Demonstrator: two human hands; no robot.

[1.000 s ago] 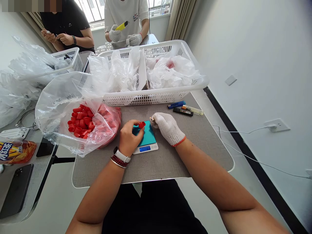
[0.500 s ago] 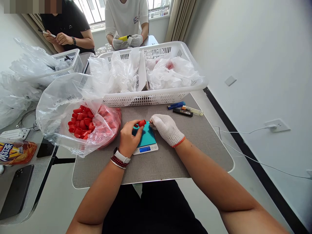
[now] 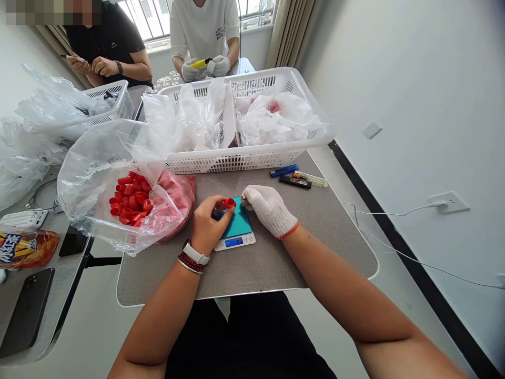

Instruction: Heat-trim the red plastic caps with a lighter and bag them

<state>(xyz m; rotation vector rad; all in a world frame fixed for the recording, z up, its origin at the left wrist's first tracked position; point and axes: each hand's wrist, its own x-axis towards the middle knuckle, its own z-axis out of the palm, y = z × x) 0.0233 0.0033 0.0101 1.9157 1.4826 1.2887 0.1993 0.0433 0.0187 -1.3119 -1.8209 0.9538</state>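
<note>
My bare left hand [image 3: 207, 223] pinches a small red cap [image 3: 230, 202] between thumb and fingers, just above the teal top of a small digital scale [image 3: 235, 231]. My right hand [image 3: 268, 208], in a white knit glove, is curled shut beside the cap, gripping a small object at its fingertips that I cannot make out. A clear plastic bag of several red caps [image 3: 132, 197] lies open to the left of my left hand.
A white slotted basket [image 3: 244, 155] full of plastic bags stands behind the scale. Lighters and a pen [image 3: 298, 179] lie to its right. A phone [image 3: 26, 310] and a snack packet [image 3: 23, 246] rest at far left. Two other people work beyond the table.
My left hand turned the red cap slightly and drew it a little lower toward the scale. My gloved right hand has hardly moved.
</note>
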